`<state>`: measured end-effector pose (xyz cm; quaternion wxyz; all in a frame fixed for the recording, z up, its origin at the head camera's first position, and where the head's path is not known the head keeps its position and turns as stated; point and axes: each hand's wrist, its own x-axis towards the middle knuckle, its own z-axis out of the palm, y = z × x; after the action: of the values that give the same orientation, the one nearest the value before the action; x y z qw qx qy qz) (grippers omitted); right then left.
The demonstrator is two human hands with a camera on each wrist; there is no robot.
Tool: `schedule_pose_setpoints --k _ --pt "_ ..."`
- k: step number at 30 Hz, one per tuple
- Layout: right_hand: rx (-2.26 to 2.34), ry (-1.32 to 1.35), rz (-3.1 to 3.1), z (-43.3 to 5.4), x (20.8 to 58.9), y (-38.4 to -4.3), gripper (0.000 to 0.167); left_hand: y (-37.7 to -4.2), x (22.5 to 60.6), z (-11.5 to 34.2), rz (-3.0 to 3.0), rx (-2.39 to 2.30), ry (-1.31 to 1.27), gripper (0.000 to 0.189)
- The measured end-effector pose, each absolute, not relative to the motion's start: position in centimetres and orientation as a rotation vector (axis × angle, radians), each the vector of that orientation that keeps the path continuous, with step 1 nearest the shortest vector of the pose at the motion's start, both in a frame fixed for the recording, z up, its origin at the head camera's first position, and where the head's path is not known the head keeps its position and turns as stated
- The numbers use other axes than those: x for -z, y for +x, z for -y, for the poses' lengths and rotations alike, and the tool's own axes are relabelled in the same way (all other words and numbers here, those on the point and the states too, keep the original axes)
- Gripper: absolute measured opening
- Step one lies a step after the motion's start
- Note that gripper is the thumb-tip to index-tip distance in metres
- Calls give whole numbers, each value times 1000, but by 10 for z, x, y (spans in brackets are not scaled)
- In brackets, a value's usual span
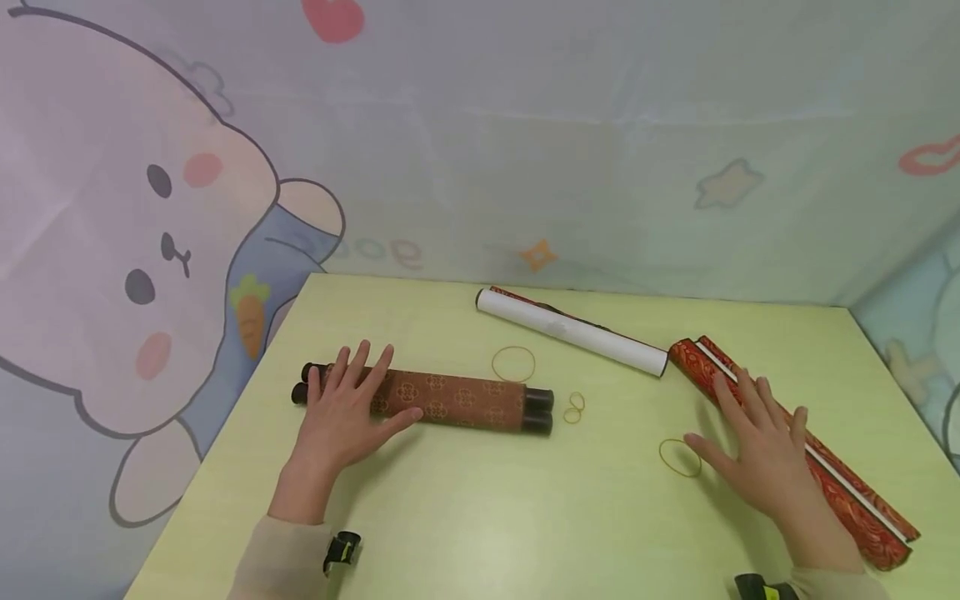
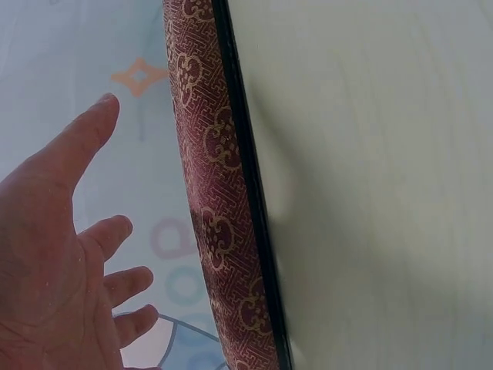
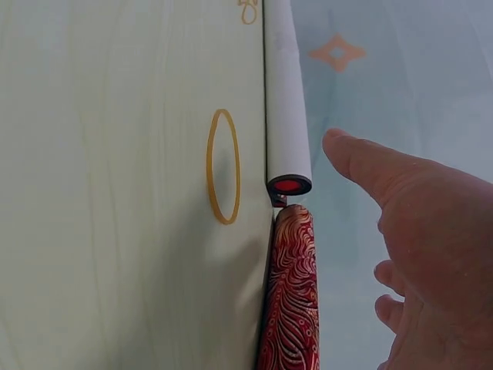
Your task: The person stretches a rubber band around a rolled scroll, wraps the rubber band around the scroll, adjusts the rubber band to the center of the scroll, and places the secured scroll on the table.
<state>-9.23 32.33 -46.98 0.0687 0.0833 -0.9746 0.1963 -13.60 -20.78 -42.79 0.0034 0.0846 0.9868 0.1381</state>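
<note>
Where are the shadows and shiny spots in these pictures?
Head view: pale glare on the table, soft shadows by both hands; left wrist view: soft shadow right of the brown roll; right wrist view: shadow below the yellow band.

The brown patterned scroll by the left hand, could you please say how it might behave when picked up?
The brown patterned scroll is probably stiff lengthwise, since it lies straight and dark rods protrude at both ends. It seems less apt to roll than one cylinder, as the rods are paired. It may not be slippery, since its surface looks woven.
</note>
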Motion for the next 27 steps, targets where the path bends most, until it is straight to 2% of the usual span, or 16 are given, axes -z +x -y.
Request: schedule_pose_setpoints --k 12,27 --pt "-589 291 2940 -312 465 -101 96 -146 421 206 -3073 -366 393 109" --pt "-567 349 2950 -300 460 -109 97 -175 407 190 -2929 -230 669 115"
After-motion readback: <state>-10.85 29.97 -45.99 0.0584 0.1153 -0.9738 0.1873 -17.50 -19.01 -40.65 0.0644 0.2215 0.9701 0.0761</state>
